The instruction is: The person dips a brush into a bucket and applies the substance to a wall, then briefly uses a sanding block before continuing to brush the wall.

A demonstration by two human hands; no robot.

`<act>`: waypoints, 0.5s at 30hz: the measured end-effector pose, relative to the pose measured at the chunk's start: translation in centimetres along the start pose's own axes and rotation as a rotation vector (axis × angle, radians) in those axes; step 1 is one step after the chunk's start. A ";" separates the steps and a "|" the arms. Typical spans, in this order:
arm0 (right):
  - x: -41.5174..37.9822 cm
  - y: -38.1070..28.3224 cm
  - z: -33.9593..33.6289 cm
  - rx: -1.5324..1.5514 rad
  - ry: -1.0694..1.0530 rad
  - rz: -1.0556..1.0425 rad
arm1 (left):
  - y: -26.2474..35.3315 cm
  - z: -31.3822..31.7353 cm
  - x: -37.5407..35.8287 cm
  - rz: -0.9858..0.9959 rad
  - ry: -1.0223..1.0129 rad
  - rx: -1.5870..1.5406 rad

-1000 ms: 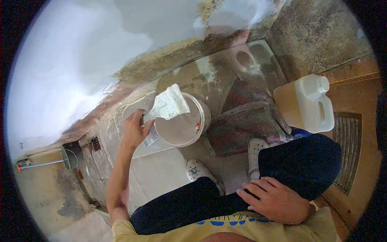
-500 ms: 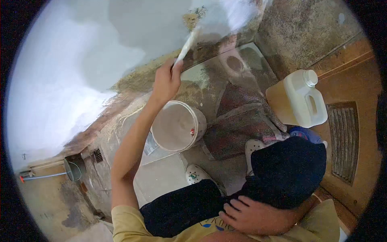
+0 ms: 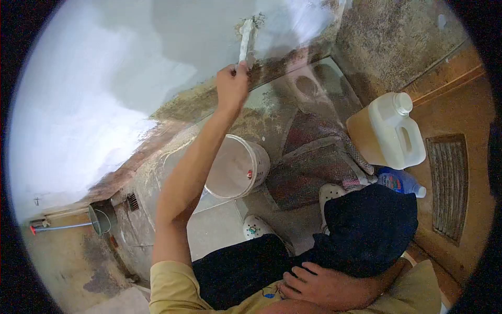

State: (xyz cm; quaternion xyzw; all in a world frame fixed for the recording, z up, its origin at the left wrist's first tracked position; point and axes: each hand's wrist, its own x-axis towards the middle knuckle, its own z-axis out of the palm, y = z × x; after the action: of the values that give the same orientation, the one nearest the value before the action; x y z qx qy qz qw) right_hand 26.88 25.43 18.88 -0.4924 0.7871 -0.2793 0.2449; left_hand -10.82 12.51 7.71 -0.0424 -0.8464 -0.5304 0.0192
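Observation:
My left hand (image 3: 232,86) is wrapped round the lower end of a slim white tool (image 3: 244,44), long and flat like a brush or scraper. The tool's far end lies over a rough, chipped patch (image 3: 253,23) low on the grey-and-white wall (image 3: 172,31). Below that forearm stands a whitish bucket (image 3: 235,167), partly hidden by the arm, with a small red-and-white spot inside. My right hand (image 3: 314,285) rests against the yellow shirt at my lap, fingers spread and holding nothing.
To the right, a translucent jug (image 3: 387,131) of yellowish liquid stands near a blue-labelled bottle (image 3: 400,182). A dark mesh mat (image 3: 314,172) lies on the floor before my clogs (image 3: 257,227). A grey pail (image 3: 102,219) is at far left, and a vented wooden panel (image 3: 448,188) at right.
My left hand has moved up and to the right, bringing the white tool's end onto the chipped patch. The right hand stays at my lap. More of the blue-labelled bottle shows.

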 end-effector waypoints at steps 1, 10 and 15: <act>0.0 0.1 0.0 -0.005 0.000 -0.004 | -0.2 0.0 0.2 0.003 0.003 0.001; -0.5 -0.1 0.5 0.051 0.080 0.017 | 2.0 -0.5 -0.5 -0.301 -0.129 -0.363; -0.9 0.5 -0.5 0.042 0.074 0.015 | 2.3 -0.1 -0.1 -0.375 -0.095 -0.400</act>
State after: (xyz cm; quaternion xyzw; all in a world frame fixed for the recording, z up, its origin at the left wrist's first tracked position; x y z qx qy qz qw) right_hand 26.59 26.54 18.94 -0.4706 0.7933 -0.3117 0.2280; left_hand -10.51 13.38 9.84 0.0874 -0.7179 -0.6787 -0.1277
